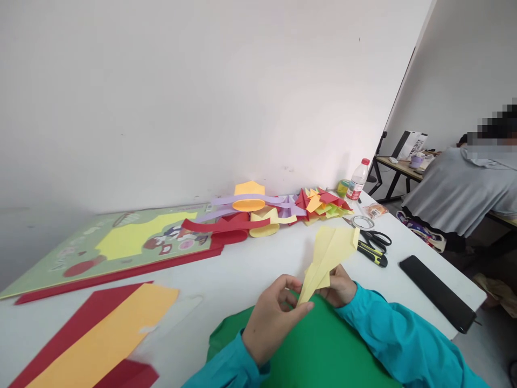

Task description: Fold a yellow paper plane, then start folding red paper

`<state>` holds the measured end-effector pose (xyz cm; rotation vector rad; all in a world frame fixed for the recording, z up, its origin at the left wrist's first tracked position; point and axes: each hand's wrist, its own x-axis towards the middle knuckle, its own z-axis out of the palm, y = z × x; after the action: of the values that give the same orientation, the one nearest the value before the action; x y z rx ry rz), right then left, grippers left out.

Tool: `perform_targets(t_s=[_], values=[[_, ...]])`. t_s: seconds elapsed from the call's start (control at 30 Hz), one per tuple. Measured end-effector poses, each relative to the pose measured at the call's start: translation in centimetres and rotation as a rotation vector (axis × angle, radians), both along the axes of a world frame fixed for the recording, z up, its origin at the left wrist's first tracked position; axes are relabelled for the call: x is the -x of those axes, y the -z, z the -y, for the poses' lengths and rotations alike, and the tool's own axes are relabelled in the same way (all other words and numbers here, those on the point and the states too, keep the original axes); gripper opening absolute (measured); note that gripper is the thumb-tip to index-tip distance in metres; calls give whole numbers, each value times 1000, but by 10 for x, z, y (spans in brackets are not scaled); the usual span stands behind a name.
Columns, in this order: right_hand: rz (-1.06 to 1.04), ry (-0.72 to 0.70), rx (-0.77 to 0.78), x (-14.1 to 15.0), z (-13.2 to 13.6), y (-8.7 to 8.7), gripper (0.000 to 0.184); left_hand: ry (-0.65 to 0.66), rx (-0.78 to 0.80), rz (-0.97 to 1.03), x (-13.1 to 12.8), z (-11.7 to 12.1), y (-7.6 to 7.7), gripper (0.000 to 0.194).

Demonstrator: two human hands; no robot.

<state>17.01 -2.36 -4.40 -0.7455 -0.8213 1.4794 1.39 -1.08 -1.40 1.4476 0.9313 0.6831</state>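
A pale yellow folded sheet of paper point(328, 249) is held up in front of me, tilted, its narrow end toward my left hand. My left hand point(274, 315) pinches that lower end between thumb and fingers. My right hand point(338, 286) grips the paper from behind at its right side; part of its fingers is hidden by the sheet. Beneath both hands is a green surface point(323, 345). Just beyond the paper lie a yellow-and-black utility knife point(372, 254) and black-handled scissors point(376, 240).
Folded paper pieces point(262, 213) in several colours lie along the wall. At left are a printed green board point(89, 229) and orange and red paper strips point(109, 323). A bottle point(358, 180), tape roll point(362, 222) and black case point(436, 293) stand right. Another person point(464, 183) sits farther right.
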Motion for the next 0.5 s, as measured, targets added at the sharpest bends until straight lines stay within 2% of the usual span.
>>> perform_targets(t_s=[0.13,0.5], values=[[-23,6,3,-1,-1,-2,22,30,3,2,0,2,2,29],[54,-10,35,2,1,-1,26,-14,-23,46,1,1,2,28]])
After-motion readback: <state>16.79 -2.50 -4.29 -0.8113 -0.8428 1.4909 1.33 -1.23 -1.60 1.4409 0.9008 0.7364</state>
